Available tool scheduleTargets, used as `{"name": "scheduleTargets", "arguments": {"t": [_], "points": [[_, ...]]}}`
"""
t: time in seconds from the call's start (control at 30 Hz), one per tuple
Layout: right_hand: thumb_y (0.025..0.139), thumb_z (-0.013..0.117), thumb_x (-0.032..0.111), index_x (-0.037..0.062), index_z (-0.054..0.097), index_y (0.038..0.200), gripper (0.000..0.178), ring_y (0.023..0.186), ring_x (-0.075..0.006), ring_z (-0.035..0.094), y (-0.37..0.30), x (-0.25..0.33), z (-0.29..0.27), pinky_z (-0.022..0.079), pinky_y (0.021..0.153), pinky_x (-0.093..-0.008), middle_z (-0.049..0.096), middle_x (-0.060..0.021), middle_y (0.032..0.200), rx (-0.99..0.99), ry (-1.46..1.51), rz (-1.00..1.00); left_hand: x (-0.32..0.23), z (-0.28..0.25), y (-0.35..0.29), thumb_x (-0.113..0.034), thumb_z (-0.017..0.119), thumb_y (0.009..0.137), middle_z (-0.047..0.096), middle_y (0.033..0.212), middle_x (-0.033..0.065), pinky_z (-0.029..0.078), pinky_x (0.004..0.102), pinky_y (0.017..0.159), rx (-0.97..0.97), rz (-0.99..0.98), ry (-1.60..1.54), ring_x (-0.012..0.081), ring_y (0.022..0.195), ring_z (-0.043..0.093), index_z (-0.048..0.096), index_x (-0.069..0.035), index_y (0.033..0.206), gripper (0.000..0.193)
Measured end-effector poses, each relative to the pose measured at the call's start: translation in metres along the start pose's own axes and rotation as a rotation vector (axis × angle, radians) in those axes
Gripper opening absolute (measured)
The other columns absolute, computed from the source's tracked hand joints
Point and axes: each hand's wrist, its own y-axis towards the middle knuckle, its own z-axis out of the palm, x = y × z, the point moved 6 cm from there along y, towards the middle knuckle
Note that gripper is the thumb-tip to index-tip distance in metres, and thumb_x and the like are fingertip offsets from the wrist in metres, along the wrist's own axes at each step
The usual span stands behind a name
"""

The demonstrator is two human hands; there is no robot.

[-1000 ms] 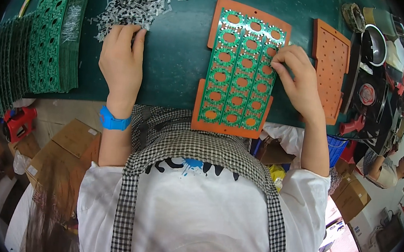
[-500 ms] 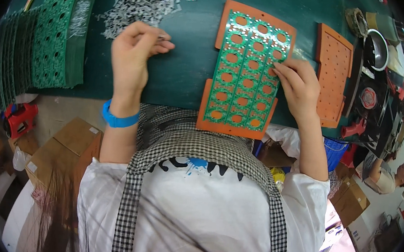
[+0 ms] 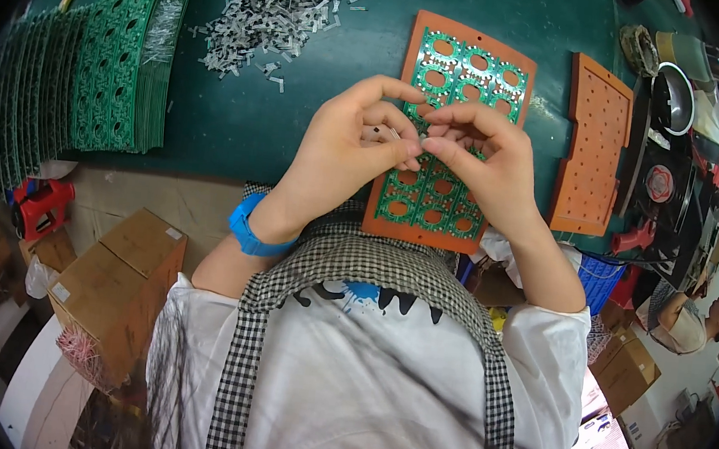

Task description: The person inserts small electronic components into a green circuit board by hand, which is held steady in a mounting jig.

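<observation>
A green circuit board panel (image 3: 468,88) with rows of oval cut-outs lies on an orange tray (image 3: 520,62). Both hands meet above its middle and hide part of it. My left hand (image 3: 355,137) is closed, with small grey parts with thin leads (image 3: 377,131) between its fingers. The thumb and index finger of my right hand (image 3: 487,155) pinch close to the left fingertips, on a small pale grey part (image 3: 422,141) that the fingers mostly cover. Beyond the left hand spreads a loose pile of the same small grey parts (image 3: 271,17).
Stacked green circuit boards (image 3: 120,63) stand at the left, beside a row of upright boards (image 3: 22,88). Another orange tray (image 3: 592,143) lies to the right, near a metal bowl (image 3: 674,99) and a red-handled tool (image 3: 633,238). Cardboard boxes (image 3: 116,279) sit below the table edge.
My left hand has moved right from beside the pile to the panel. The right hand has come inward from the panel's right edge, and their fingertips now meet. The view has shifted slightly.
</observation>
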Motion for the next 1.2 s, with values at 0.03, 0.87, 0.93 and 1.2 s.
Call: {"name": "scheduleTargets", "arguments": {"t": [0.03,0.87,0.93,1.2], "points": [[0.082,0.068,0.004,-0.0007,0.066,0.097,0.016,0.076,-0.0100,0.061,-0.002,-0.002,0.002,0.049,0.066,-0.0230,0.065,-0.0044,0.087,0.023,0.000,-0.002,0.001,0.003,0.000,0.007,0.061,0.084,0.064,0.087,0.0089,0.054,0.0234,0.067,0.011,0.003,-0.006,0.0128,0.077,0.065,0.049,0.004,0.120,0.038],[0.081,0.066,0.003,0.0001,0.056,0.083,0.011,0.084,-0.0270,0.059,-0.025,-0.018,-0.054,0.047,0.073,-0.0356,0.058,-0.0101,0.086,-0.016,-0.610,-0.275,0.010,-0.055,-0.002,0.002,0.066,0.083,0.069,0.092,0.0159,0.053,0.0263,0.075,-0.204,0.048,-0.096,0.0194,0.083,0.067,0.059,0.007,0.109,0.028],[0.081,0.066,0.003,0.0001,0.056,0.083,0.011,0.083,-0.0270,0.059,-0.026,-0.018,-0.053,0.047,0.073,-0.0357,0.058,-0.0100,0.085,-0.019,-0.618,-0.284,0.011,-0.049,-0.003,0.002,0.066,0.083,0.069,0.093,0.0166,0.053,0.0260,0.074,-0.202,0.019,-0.121,0.0191,0.082,0.067,0.059,0.007,0.109,0.028],[0.081,0.067,0.005,0.0004,0.055,0.082,0.012,0.082,-0.0269,0.058,-0.025,-0.019,-0.054,0.047,0.072,-0.0354,0.057,-0.0100,0.083,-0.029,-0.614,-0.259,0.014,-0.034,-0.007,0.001,0.065,0.084,0.069,0.093,0.0162,0.054,0.0253,0.073,-0.133,-0.011,-0.129,0.0177,0.080,0.067,0.057,0.006,0.111,0.028]]}}
